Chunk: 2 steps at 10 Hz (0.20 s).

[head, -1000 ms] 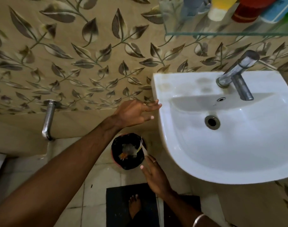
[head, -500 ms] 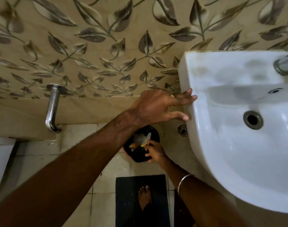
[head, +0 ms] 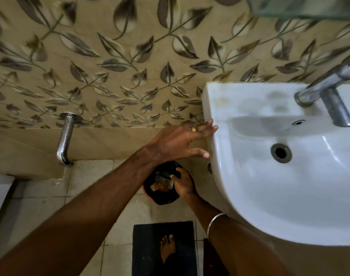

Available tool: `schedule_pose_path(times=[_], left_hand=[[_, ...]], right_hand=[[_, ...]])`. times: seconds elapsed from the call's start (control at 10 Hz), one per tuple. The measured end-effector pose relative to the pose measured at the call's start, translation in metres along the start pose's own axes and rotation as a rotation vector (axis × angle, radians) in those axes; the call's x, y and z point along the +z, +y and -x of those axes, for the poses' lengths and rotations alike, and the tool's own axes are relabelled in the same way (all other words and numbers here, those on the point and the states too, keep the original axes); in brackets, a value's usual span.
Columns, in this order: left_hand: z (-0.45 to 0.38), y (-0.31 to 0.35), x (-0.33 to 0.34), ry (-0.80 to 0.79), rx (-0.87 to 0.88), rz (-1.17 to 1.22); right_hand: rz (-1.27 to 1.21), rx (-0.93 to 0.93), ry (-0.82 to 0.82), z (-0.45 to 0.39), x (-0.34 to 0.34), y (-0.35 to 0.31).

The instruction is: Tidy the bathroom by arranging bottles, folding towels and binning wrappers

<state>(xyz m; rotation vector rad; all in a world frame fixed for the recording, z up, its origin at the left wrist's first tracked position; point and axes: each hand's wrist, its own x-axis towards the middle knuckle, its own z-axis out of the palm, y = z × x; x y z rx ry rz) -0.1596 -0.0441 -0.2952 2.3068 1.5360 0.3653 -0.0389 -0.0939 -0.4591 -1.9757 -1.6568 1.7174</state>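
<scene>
Left hand on sink, tiled floor

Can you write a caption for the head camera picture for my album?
Left hand braced on the sink, right hand reaching into the bin of wrappers.

Wall: beige tile, raised grey-brown leaf and vine pattern; plain beige band along its base. Floor: pale square tiles, dark grout lines; dark mat at bottom centre. White basin at right, mounted against wall; chrome tap over it, drain open. Chrome spout low on wall at left; glass shelf edge top right; light dim, warm.
</scene>
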Motion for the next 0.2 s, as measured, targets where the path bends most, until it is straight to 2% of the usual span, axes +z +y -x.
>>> schedule_pose_path(times=[0.1,0.2], left_hand=[[0.007,0.023,-0.011,-0.067,-0.098,-0.032],[0.013,0.046,-0.022,-0.045,-0.227,0.072]], right_hand=[[0.18,-0.132,0.053,0.019,0.001,-0.025],[0.27,-0.29,0.058,0.043,-0.002,-0.045]])
